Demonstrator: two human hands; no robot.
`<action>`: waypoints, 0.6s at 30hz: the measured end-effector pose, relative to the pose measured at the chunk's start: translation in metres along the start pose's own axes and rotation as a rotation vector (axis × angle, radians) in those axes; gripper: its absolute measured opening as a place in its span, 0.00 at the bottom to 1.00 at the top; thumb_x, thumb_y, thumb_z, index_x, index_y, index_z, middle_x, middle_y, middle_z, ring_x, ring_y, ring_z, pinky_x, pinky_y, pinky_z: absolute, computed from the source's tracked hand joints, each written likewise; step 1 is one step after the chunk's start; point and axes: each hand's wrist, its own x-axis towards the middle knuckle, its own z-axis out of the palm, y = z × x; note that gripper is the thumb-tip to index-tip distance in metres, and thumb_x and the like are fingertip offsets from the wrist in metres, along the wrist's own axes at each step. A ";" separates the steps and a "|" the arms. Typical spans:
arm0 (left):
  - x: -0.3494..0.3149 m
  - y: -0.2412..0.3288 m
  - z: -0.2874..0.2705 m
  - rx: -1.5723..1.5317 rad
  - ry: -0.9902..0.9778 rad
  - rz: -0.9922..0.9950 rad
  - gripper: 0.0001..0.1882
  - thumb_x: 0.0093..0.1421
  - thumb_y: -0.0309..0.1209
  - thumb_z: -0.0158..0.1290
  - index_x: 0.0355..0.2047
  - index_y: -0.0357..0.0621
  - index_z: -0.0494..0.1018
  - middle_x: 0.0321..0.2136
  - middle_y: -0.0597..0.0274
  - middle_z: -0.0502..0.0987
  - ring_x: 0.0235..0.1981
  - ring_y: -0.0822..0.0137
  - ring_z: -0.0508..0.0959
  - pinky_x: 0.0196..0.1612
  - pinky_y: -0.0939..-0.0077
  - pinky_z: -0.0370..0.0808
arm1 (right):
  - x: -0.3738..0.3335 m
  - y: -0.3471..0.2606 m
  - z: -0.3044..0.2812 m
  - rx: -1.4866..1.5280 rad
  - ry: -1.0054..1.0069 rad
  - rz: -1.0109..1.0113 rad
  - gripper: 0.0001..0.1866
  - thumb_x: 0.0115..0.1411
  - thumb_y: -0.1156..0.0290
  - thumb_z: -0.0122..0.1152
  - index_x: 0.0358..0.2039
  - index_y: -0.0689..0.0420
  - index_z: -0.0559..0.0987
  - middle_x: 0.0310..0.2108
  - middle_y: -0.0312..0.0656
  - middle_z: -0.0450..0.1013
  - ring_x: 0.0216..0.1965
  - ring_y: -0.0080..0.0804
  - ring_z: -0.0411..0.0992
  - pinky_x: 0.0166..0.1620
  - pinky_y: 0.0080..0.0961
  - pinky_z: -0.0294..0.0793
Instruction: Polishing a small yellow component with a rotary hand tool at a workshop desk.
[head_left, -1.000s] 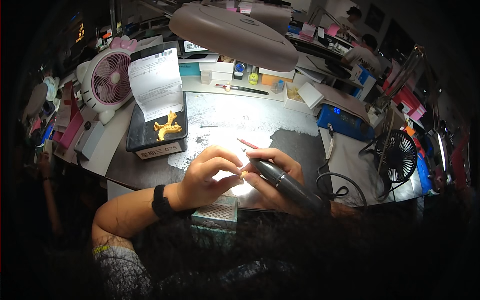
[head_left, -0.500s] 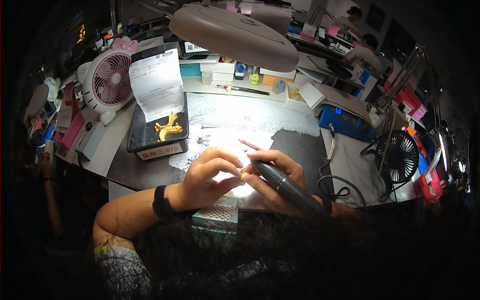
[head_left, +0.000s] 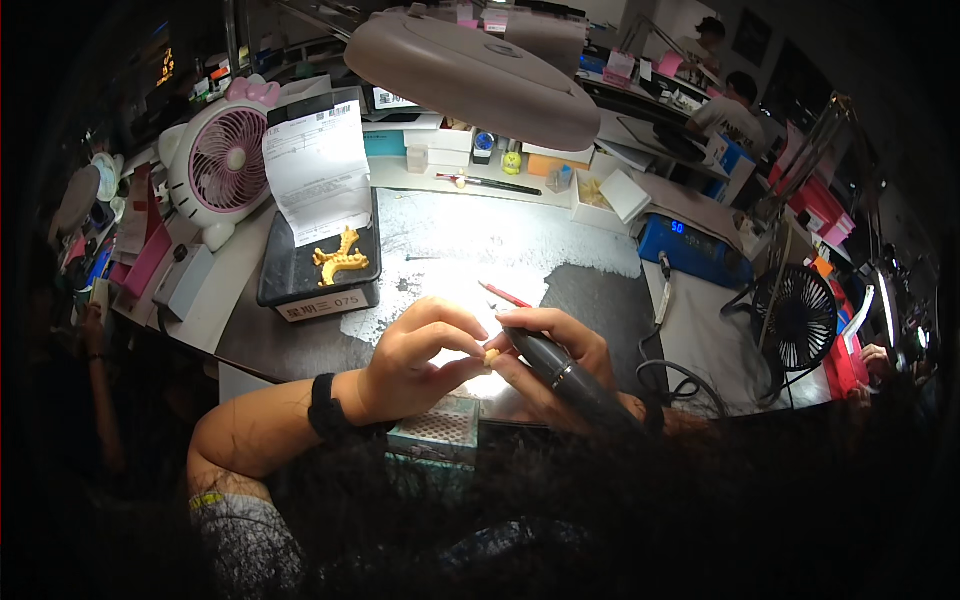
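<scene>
My left hand (head_left: 418, 348) pinches a small yellowish, tooth-like piece (head_left: 491, 356) between thumb and fingertips. Wrapped in my right hand (head_left: 580, 338) is a thick black rotary handpiece (head_left: 562, 378), its tip pointing up and left, near the piece. My right fingertips meet the piece from the other side. Whether the tip touches it I cannot tell. Just beyond both hands lies a slim red tool (head_left: 508, 294) on the brightly lit bench. Yellow dental models (head_left: 342, 262) rest in a black bin (head_left: 372, 288) to the far left, with a printed sheet (head_left: 318, 165) propped behind them.
A large lamp head (head_left: 480, 80) hangs over the bench. Below my hands sits a box with a perforated grate (head_left: 440, 424). A blue control unit (head_left: 690, 245) with a cable and a black fan (head_left: 797, 318) stand right; a pink-and-white fan (head_left: 225, 160) stands left. Other people work farther off.
My hands hold nearly the same pose, with the piece turned slightly between the fingertips. The whole view has shifted a little. At the right edge another person's hand shows more clearly.
</scene>
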 end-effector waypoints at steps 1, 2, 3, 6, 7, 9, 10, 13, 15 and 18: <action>0.001 0.001 0.001 -0.004 0.005 0.005 0.17 0.48 0.19 0.70 0.37 0.43 0.76 0.38 0.58 0.77 0.37 0.63 0.77 0.37 0.72 0.74 | 0.000 0.001 0.000 -0.001 -0.001 -0.002 0.18 0.59 0.81 0.66 0.50 0.63 0.76 0.34 0.43 0.81 0.37 0.26 0.81 0.42 0.20 0.80; 0.002 0.001 0.001 -0.008 0.010 0.010 0.17 0.48 0.19 0.70 0.37 0.43 0.76 0.38 0.58 0.77 0.36 0.63 0.77 0.37 0.72 0.74 | 0.000 0.002 -0.001 -0.007 0.002 -0.022 0.18 0.59 0.81 0.66 0.50 0.63 0.76 0.34 0.43 0.81 0.37 0.26 0.81 0.42 0.20 0.80; 0.001 0.001 0.001 -0.006 0.010 0.008 0.17 0.48 0.19 0.70 0.37 0.43 0.76 0.38 0.58 0.77 0.36 0.63 0.77 0.37 0.72 0.74 | 0.000 0.004 0.000 -0.008 0.004 -0.039 0.18 0.59 0.81 0.65 0.50 0.63 0.76 0.34 0.44 0.81 0.37 0.26 0.81 0.41 0.21 0.80; -0.001 0.000 0.001 -0.006 0.004 -0.007 0.17 0.49 0.19 0.70 0.36 0.43 0.76 0.38 0.58 0.77 0.36 0.63 0.77 0.37 0.73 0.74 | 0.000 0.004 0.001 0.011 -0.002 -0.028 0.18 0.59 0.81 0.66 0.50 0.63 0.76 0.34 0.44 0.81 0.36 0.26 0.81 0.41 0.21 0.80; -0.002 0.000 0.001 -0.003 0.007 -0.012 0.17 0.49 0.19 0.70 0.36 0.43 0.76 0.38 0.58 0.77 0.36 0.63 0.77 0.37 0.73 0.74 | 0.000 0.004 0.001 0.011 0.000 -0.028 0.18 0.59 0.81 0.66 0.50 0.63 0.76 0.34 0.44 0.81 0.36 0.26 0.81 0.41 0.21 0.80; -0.002 0.000 0.001 -0.001 0.009 -0.016 0.17 0.49 0.19 0.70 0.36 0.43 0.76 0.38 0.58 0.77 0.36 0.63 0.77 0.37 0.73 0.74 | 0.000 0.004 0.001 0.007 -0.002 -0.028 0.18 0.59 0.81 0.66 0.50 0.63 0.76 0.33 0.44 0.81 0.36 0.26 0.81 0.41 0.21 0.80; -0.002 0.001 0.000 0.001 0.007 -0.016 0.16 0.49 0.19 0.70 0.36 0.43 0.76 0.38 0.58 0.77 0.37 0.63 0.77 0.37 0.73 0.74 | 0.000 0.005 0.001 0.008 -0.001 -0.029 0.18 0.59 0.81 0.66 0.50 0.63 0.76 0.33 0.44 0.81 0.36 0.26 0.81 0.41 0.21 0.80; 0.000 0.002 -0.001 0.000 0.006 -0.018 0.16 0.49 0.19 0.69 0.36 0.43 0.75 0.38 0.58 0.77 0.37 0.63 0.77 0.38 0.73 0.74 | 0.000 0.005 0.001 -0.005 0.005 -0.032 0.18 0.58 0.81 0.66 0.50 0.63 0.76 0.33 0.44 0.81 0.36 0.26 0.81 0.41 0.21 0.80; 0.001 0.003 -0.001 -0.003 0.007 -0.021 0.16 0.49 0.19 0.69 0.35 0.43 0.75 0.38 0.58 0.77 0.38 0.62 0.78 0.38 0.73 0.74 | 0.000 0.004 0.000 -0.031 0.012 -0.036 0.18 0.58 0.81 0.66 0.50 0.62 0.76 0.33 0.44 0.81 0.36 0.26 0.81 0.41 0.21 0.80; 0.001 0.003 -0.001 0.009 0.003 -0.020 0.15 0.49 0.18 0.68 0.35 0.43 0.75 0.38 0.58 0.77 0.38 0.62 0.78 0.39 0.73 0.74 | 0.000 0.005 0.000 -0.015 0.011 -0.041 0.18 0.58 0.81 0.66 0.50 0.62 0.76 0.33 0.44 0.81 0.36 0.26 0.81 0.41 0.21 0.80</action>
